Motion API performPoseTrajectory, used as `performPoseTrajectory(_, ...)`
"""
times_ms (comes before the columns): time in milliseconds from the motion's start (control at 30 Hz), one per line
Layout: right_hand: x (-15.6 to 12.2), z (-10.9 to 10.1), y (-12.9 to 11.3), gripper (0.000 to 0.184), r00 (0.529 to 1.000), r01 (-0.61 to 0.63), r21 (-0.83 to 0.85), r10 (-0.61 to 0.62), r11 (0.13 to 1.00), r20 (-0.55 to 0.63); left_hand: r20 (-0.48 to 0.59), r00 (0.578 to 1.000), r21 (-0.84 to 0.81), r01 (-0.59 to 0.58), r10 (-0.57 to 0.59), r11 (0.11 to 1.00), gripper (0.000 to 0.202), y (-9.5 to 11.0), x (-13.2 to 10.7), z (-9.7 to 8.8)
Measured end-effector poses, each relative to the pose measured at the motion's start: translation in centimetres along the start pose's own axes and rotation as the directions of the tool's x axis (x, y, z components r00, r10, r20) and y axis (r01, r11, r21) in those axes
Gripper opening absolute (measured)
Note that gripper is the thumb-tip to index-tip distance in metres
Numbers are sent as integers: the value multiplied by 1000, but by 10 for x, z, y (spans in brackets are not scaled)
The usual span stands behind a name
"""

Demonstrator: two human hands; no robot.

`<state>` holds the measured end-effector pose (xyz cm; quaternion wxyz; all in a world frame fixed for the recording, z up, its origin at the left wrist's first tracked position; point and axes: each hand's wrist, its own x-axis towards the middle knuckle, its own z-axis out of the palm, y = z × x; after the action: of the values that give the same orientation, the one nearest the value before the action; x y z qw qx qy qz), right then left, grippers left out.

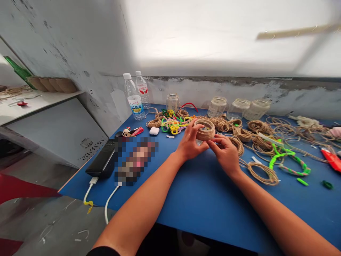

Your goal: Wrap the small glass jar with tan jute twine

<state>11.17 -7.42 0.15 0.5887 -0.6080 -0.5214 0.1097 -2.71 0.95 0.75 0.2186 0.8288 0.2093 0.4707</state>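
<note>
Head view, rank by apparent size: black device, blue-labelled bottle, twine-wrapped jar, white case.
1. Black device and blue-labelled bottle: too close to rank; device is nearer.
2. Twine-wrapped jar, partly hidden.
3. White case.

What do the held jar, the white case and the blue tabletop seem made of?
Jar: see-through below, so glass or clear plastic; the matte, fibrous brown cord around it suggests jute. Case: smooth, glossy white, probably plastic. Tabletop: even blue, smooth, perhaps laminate.
</note>
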Motion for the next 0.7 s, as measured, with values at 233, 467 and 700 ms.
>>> performPoseTrajectory(233, 0, 0, -1, 41, 1000, 6, 1, -6, 1000, 4, -2, 1000, -26, 9, -9, 1000, 56, -2, 0, 1)
performPoseTrajectory(467, 0, -1, -2, 41, 1000, 9, -8, -9, 1000, 6, -9, 1000, -30, 17, -17, 999, 56, -4, 0, 3)
performPoseTrajectory(700, 3, -3, -1, 43, 999, 7, -27, -6, 1000, 45, -16, 999, -9, 38, -38, 999, 52, -2, 1, 0)
